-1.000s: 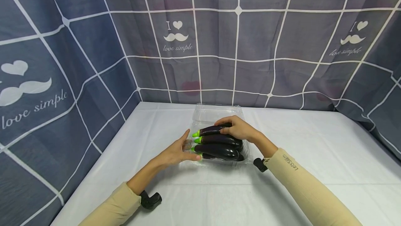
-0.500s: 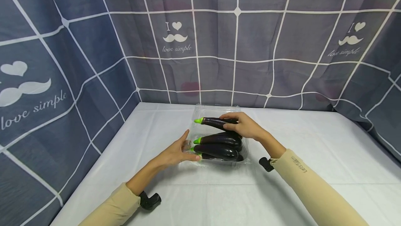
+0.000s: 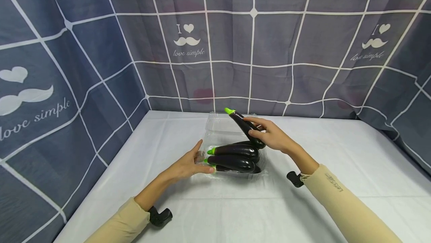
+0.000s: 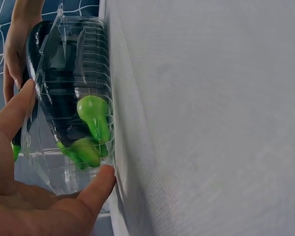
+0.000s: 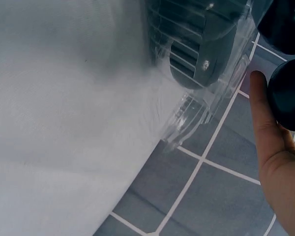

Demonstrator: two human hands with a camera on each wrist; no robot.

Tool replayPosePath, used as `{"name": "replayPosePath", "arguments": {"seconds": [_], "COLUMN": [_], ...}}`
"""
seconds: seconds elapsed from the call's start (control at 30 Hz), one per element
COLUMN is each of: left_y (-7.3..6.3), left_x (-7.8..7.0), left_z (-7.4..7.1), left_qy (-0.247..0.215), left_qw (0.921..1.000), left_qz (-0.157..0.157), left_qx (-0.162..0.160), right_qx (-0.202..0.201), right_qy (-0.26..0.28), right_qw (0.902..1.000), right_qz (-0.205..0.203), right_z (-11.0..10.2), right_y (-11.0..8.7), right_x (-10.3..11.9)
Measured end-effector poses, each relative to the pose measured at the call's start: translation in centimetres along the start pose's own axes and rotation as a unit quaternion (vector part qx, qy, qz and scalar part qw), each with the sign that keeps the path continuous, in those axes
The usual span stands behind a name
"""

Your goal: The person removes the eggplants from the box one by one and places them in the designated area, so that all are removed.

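Observation:
My right hand (image 3: 274, 136) grips one dark eggplant (image 3: 243, 124), its green stem end tilted up and to the left above the back of the clear plastic box. In the right wrist view its rounded end (image 5: 289, 98) lies beside the straight forefinger. Several more eggplants (image 3: 232, 163) lie side by side in the box (image 4: 64, 169), green stems to the left. At the box's left end is my left hand (image 3: 186, 164), thumb and forefinger spread wide. The left wrist view shows its fingertips right at the box's edges.
The box's hinged clear lid (image 3: 217, 123) lies folded back behind it. A white cloth (image 3: 222, 213) covers the table, and grey checked curtains (image 3: 232, 48) hang along the back and sides. Black wrist cameras (image 3: 161, 217) sit on both wrists.
My right hand has lifted one eggplant from the back of the box, moved right and turned its stem end upward. My left hand has stayed at the box's left end.

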State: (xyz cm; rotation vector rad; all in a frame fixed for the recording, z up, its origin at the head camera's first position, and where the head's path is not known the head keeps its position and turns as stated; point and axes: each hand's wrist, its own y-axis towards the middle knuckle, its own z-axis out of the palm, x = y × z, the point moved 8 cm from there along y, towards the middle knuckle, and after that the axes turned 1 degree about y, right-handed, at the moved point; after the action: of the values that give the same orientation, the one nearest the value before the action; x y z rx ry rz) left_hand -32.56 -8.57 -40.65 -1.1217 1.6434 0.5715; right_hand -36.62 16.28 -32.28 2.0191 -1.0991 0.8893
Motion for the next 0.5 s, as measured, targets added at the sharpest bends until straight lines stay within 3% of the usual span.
{"name": "replayPosePath", "arguments": {"seconds": [0.2, 0.3, 0.5], "left_y": [0.0, -0.1, -0.1], "left_x": [0.0, 0.0, 0.0], "left_z": [0.0, 0.0, 0.0], "left_qy": [0.003, 0.002, 0.001], "left_qw": [1.0000, 1.0000, 1.0000], "left_qz": [-0.001, 0.000, 0.000], "left_qx": [-0.002, -0.001, -0.002], "right_qx": [-0.016, -0.029, -0.050], "right_qy": [-0.035, -0.043, -0.010], "right_qw": [0.9991, 0.9987, 0.9983], "right_qz": [-0.017, -0.005, 0.031], "right_z": [-0.8, -1.3, -2.0], "right_y": [-0.9, -1.4, -2.5], "right_x": [0.0, -0.2, -0.9]}}
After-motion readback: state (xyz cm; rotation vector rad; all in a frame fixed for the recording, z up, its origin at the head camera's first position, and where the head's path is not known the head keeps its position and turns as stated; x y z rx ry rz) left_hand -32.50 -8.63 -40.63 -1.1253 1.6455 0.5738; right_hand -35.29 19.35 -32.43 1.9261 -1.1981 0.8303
